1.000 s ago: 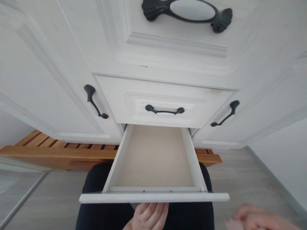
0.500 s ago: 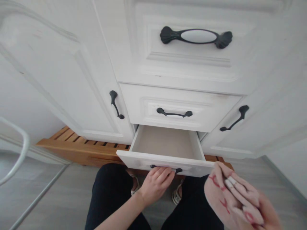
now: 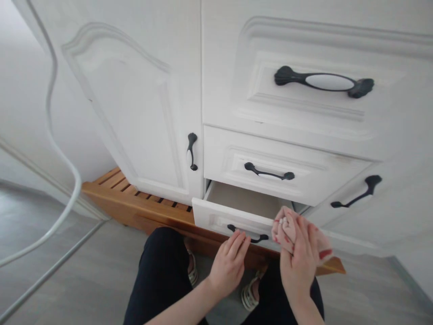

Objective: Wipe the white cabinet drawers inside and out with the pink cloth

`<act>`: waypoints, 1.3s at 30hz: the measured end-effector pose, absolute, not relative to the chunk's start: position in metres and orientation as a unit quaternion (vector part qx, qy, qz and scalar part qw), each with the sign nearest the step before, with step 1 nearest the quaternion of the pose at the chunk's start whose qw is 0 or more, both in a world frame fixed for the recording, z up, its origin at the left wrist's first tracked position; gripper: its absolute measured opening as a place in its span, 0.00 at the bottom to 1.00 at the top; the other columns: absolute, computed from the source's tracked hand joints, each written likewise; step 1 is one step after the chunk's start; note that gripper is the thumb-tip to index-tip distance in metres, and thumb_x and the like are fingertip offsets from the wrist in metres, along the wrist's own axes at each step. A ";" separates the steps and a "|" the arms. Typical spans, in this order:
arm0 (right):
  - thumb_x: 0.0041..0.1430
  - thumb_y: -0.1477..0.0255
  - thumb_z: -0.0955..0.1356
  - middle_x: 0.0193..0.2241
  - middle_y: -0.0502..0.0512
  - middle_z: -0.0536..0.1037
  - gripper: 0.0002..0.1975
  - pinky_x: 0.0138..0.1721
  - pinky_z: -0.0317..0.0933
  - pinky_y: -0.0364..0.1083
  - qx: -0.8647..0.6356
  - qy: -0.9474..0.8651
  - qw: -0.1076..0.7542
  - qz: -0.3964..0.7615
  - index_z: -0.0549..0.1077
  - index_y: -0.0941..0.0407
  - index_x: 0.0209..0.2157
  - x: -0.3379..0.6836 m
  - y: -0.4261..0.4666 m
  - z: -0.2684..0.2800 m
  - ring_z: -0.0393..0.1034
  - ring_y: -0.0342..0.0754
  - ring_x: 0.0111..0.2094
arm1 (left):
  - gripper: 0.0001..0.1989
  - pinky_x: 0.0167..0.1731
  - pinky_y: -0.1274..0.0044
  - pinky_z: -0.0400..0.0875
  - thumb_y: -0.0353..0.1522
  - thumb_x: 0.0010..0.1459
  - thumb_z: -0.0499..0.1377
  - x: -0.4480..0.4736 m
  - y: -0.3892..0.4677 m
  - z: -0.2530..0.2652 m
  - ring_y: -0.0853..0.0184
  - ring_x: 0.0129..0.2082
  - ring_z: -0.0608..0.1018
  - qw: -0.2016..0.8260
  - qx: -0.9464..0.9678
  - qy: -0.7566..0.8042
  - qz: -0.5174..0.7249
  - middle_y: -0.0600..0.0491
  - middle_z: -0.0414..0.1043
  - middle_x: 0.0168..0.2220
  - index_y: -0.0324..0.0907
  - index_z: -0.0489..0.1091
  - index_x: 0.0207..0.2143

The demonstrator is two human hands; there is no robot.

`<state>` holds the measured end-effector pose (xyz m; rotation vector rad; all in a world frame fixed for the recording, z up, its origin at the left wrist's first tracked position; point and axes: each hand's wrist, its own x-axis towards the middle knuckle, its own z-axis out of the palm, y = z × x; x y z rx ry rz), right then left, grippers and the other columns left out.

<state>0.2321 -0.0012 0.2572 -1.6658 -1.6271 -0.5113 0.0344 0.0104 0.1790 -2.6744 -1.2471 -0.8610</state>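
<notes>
The bottom drawer point(image 3: 216, 215) of a white cabinet stands pulled out, its inside bare as far as I see. My left hand point(image 3: 230, 264) rests with its fingertips at the drawer's black handle point(image 3: 246, 235). My right hand point(image 3: 299, 259) holds a folded pink cloth with red marks point(image 3: 320, 246) right at the drawer's front right corner, just over its edge.
Above are two closed drawers with black handles point(image 3: 269, 173) point(image 3: 324, 82), and cabinet doors on either side. A slatted wooden platform point(image 3: 131, 203) runs under the cabinet. A white curved tube point(image 3: 64, 158) and a metal bar stand at the left over grey floor.
The view has tilted up and away from the drawer. My right hand brought the pink cloth up from the lower right to the drawer's edge. My left hand stays at the handle.
</notes>
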 end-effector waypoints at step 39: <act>0.70 0.74 0.58 0.70 0.45 0.52 0.26 0.64 0.55 0.46 -0.303 -0.915 0.118 -0.241 0.56 0.56 0.68 0.100 0.168 0.277 0.41 0.43 0.72 | 0.15 0.45 0.73 0.71 0.27 0.52 0.52 0.004 -0.035 -0.035 0.62 0.45 0.80 -0.469 -0.663 -0.583 0.032 0.48 0.77 0.42 0.45 0.72 0.40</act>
